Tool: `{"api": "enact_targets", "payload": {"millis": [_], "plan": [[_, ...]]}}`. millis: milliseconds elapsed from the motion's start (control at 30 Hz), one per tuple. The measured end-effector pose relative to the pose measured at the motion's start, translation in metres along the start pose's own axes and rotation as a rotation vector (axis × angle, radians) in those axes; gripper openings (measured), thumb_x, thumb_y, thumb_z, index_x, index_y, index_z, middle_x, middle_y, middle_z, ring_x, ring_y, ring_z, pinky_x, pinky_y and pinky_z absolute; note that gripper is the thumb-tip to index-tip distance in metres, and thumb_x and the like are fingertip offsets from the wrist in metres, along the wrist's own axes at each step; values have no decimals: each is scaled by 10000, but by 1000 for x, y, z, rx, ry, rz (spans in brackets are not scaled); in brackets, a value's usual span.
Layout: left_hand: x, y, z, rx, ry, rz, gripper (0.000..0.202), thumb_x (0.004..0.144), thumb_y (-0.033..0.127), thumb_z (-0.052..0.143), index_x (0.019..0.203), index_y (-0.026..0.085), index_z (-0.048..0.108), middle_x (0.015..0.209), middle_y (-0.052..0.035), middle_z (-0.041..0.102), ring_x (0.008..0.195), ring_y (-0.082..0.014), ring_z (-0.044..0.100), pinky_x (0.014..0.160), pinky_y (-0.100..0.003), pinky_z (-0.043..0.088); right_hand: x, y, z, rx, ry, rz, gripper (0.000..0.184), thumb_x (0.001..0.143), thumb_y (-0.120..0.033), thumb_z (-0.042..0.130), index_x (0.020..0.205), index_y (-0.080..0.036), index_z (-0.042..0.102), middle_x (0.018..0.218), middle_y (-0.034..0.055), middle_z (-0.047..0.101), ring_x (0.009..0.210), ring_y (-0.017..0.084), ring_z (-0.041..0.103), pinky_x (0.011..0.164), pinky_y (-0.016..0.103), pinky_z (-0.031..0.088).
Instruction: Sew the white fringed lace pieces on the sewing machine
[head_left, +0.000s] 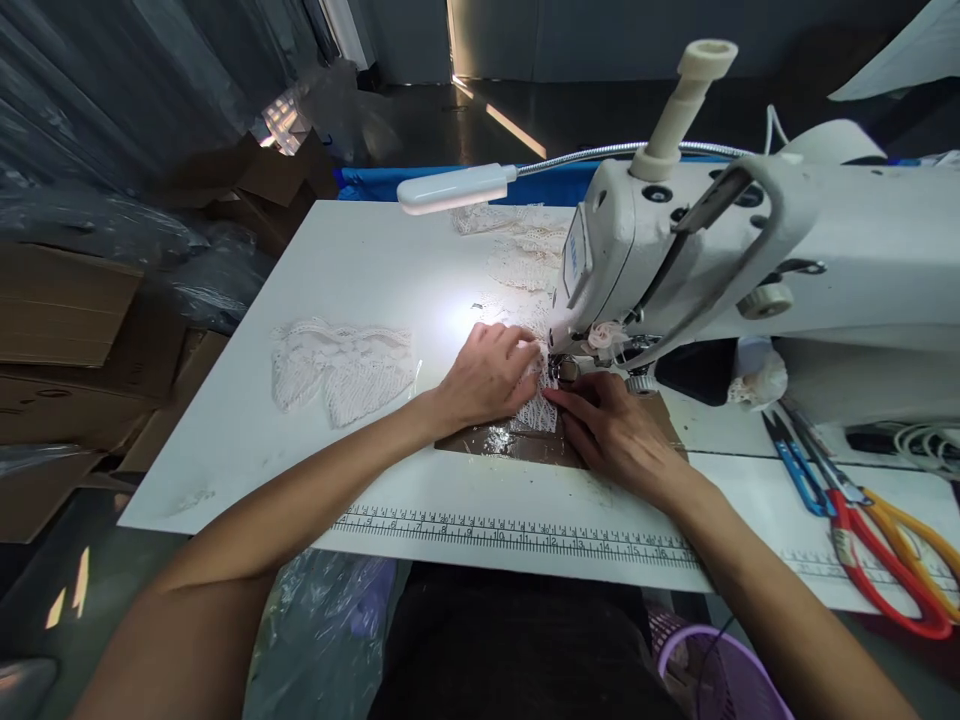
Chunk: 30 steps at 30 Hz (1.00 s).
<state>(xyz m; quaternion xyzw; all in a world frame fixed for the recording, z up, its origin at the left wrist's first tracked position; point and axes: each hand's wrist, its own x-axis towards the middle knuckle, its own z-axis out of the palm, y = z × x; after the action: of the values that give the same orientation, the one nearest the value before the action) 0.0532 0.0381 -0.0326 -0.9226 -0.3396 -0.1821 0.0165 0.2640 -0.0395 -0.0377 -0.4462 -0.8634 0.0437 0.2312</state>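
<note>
A strip of white lace (538,412) lies under the needle area of a white sewing machine (600,240). My left hand (491,372) rests over the lace from the left, its fingers bent and closed on it. From the right, my right hand (611,425) pinches the lace's edge close to the presser foot, thumb and forefinger together. Both hands partly cover the lace, and the exact finger contact is hard to see. Beneath them is a shiny brown plate (480,440) on the table (247,450).
Another lace piece (341,370) lies on the left, with more lace (525,245) behind the needle. A lamp (454,188) overhangs the table. Blue snips (799,465) and red-handled scissors (881,570) sit at right. Cardboard boxes (67,350) stand left; a purple basket (720,660) is below.
</note>
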Motion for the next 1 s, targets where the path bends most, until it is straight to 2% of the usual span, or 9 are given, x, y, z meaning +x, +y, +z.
{"api": "enact_targets", "payload": {"millis": [67,200,300,367,433,500,600,800,1000], "plan": [[12,-13,4,6,-20,-72,298,949,358,450,1060,132,609,1044,-127,618,851,-230,510,748,-385,392,1,0,1,-6,6,-8,348,971,-235,434,1200,-140,678,1061,184,572,977,306,560,822,502,554],[31,-31,5,2,-85,-125,401,887,486,547,1078,139,606,1095,-138,584,926,-269,507,786,-414,395,-1,3,3,17,3,10,363,965,-255,436,1209,-145,682,1042,181,582,959,318,568,822,529,534],[31,-31,-2,-16,-57,-189,275,899,379,537,1009,141,619,1113,-135,584,933,-260,526,802,-423,402,-5,8,1,135,-24,54,372,957,-266,459,1266,-205,656,1090,159,586,984,305,587,858,516,527],[23,-26,-10,-12,-6,-186,201,915,296,506,938,133,621,1093,-136,598,891,-237,540,783,-416,415,-7,13,-4,235,-36,149,396,959,-289,465,1323,-248,615,1111,131,598,963,274,614,846,464,540],[12,-19,-17,-75,-6,-79,195,934,266,488,899,132,626,1016,-115,623,818,-199,548,753,-390,437,-8,17,-8,306,-48,258,412,962,-306,459,1351,-269,590,1089,103,627,923,249,638,834,423,544],[0,-13,-22,-216,-77,94,209,948,289,509,890,140,643,946,-81,641,783,-170,561,753,-360,461,-8,19,-9,342,-51,326,402,958,-304,455,1326,-264,609,1054,88,655,902,241,649,848,411,536],[-13,-8,-22,-393,-158,238,201,923,349,605,915,162,678,972,-66,664,868,-176,600,808,-351,479,-7,18,-6,340,-15,364,367,943,-295,472,1253,-233,657,1023,87,678,872,234,654,853,409,528],[-19,-4,-14,-405,-138,209,194,960,292,573,869,173,696,975,-60,669,883,-174,605,848,-374,455,-8,12,-3,309,77,285,268,916,-253,498,1098,-199,686,1014,94,679,866,238,658,821,426,533],[-20,2,-15,-367,-38,142,256,1006,267,468,859,162,649,1006,-72,673,943,-175,616,875,-386,457,-5,-4,-6,341,-3,108,294,880,-348,620,1141,-215,590,1105,111,644,1002,265,625,863,434,527]]}}
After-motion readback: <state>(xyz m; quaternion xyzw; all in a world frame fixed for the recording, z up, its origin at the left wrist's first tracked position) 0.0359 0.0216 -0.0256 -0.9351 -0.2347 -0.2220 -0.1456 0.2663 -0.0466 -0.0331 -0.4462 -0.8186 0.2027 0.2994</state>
